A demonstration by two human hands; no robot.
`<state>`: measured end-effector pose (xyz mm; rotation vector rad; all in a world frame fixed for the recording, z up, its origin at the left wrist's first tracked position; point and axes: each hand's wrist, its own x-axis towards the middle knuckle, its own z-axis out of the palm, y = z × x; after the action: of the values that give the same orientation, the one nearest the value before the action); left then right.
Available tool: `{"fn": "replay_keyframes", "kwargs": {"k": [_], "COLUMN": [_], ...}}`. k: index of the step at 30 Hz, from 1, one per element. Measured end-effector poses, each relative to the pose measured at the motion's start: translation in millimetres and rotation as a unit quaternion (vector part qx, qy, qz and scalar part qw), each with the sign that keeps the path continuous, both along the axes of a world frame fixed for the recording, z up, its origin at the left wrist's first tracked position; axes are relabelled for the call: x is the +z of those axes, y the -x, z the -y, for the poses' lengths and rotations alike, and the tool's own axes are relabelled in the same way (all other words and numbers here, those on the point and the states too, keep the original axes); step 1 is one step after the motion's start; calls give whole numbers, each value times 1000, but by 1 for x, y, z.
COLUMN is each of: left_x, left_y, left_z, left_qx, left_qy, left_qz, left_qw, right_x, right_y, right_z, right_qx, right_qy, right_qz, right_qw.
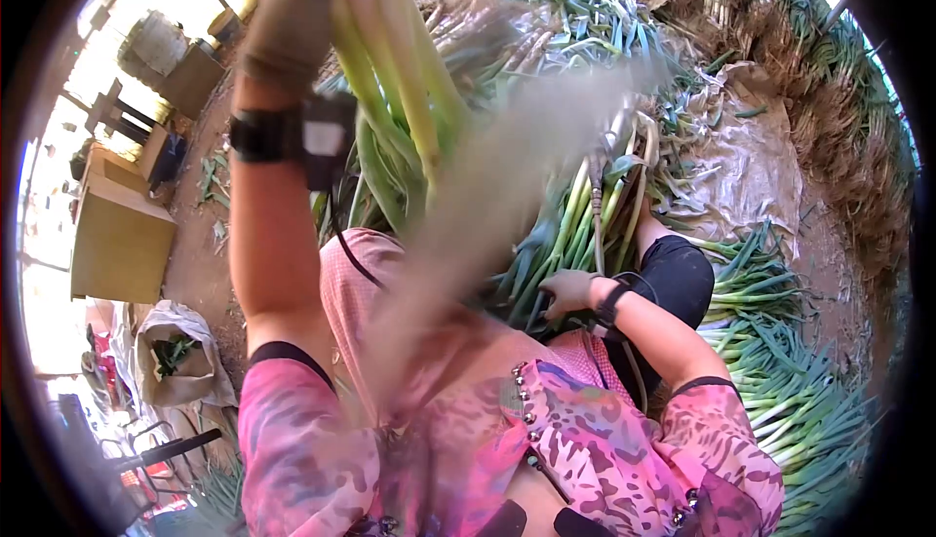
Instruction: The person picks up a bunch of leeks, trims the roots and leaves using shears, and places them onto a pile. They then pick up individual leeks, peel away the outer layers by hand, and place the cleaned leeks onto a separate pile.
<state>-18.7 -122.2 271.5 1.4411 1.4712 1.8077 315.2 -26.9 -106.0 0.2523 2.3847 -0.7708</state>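
Head view: left hand (289, 32) is gripping green stalks (402, 74) aloft, perhaps keeping them untangled; right hand (568, 293), grip unclear.

Smooth leek stalks (414, 79), matt gloves (567, 291), crinkled plastic-looking sheet (746, 162), rough fibrous roots (829, 98)

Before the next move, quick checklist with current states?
1. Left hand has the raised green stalks: ok, looks gripped.
2. Right hand has a firm grip: cannot tell; it is at the lower stalks.
3. View clear: not ok; a blurred streak crosses the middle.
4. Left wristband and right wristband on: ok.
5. Cable near left wrist snag-free: cannot tell; lower end not visible.
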Motion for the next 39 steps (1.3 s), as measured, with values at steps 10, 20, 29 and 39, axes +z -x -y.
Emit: {"fn": "replay_keyframes", "kwargs": {"k": [10,20,29,39], "left_x": [-5,-115,-64,-24], "left_y": [-59,-244,-334,-261], "left_z": [-39,-60,-104,-146], "left_qx": [-152,-400,-488,-283], "left_qy": [119,190,47,25], "left_qz": [-99,-101,-184,-207], "left_qw": [976,891,852,936], "right_x": [374,307,349,388], "right_y": [-11,-63,-235,-564], "right_z": [-4,-43,-40,153], "right_qx": [126,206,-11,-722], "right_qy": [-586,-596,-723,-603], "right_qz": [-496,-293,-253,85], "right_qw": [628,719,643,328]}}
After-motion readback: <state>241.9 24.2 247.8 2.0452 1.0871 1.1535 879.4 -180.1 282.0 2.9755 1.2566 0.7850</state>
